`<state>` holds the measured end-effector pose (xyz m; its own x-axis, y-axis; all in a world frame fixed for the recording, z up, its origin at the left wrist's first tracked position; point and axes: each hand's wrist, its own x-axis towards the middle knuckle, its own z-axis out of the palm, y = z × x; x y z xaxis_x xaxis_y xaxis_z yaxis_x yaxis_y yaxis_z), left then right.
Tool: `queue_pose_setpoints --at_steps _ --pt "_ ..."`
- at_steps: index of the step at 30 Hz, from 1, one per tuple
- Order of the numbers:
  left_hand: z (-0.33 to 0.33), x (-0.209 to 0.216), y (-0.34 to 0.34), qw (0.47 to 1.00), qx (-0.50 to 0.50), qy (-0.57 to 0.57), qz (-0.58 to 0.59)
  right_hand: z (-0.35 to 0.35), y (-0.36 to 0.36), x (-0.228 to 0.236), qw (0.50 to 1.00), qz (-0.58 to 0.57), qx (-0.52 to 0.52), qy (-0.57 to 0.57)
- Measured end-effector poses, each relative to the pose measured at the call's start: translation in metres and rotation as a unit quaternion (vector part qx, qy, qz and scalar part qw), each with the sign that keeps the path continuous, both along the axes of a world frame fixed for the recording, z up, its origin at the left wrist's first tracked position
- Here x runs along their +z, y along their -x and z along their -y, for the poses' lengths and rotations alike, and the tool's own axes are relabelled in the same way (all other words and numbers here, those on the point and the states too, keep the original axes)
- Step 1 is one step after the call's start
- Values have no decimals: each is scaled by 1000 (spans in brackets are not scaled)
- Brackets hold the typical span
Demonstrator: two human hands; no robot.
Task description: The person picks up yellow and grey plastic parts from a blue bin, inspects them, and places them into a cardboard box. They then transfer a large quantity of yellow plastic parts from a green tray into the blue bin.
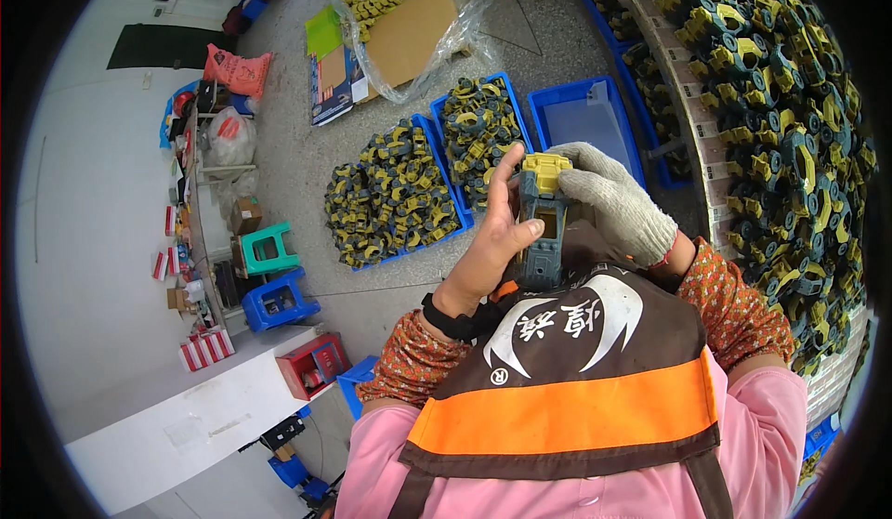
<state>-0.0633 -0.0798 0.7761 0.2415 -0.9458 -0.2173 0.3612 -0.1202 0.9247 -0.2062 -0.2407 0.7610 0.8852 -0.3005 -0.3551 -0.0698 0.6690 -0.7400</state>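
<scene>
Just above my apron, a dark grey plastic toy vehicle body (pixel 544 261) stands on end, with a yellow plastic piece (pixel 546 171) at its far end. Bare and closed around its left side, my left hand (pixel 492 245) lays the thumb across the grey body while the index finger reaches up alongside. From the right, my right hand (pixel 618 201), in a pale knitted glove, has its fingers closed against the yellow piece. Its thumb is hidden. Whether the two pieces are joined cannot be made out.
Blue crates (pixel 452 205) heaped with yellow-and-grey toy parts stand on the floor ahead. Beside them is a blue bin (pixel 595 115). A long table (pixel 711 161) at my right bears many similar parts. Green (pixel 269 249) and blue stools (pixel 279 302) stand to the left.
</scene>
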Motion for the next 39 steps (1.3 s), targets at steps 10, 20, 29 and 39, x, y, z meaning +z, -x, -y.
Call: queue_pose_setpoints --at_steps 10,20,29,39 --pt "-5 5 17 979 -33 -54 195 -1 0 -1 999 28 10 -39" --pt "-5 -6 26 963 -41 -7 265 4 1 -2 992 9 30 121" --pt "-7 0 6 990 -41 3 134 11 -1 -20 993 93 -31 -69" --pt "-15 -22 5 982 -66 -57 169 23 -3 -51 962 146 -73 -218"
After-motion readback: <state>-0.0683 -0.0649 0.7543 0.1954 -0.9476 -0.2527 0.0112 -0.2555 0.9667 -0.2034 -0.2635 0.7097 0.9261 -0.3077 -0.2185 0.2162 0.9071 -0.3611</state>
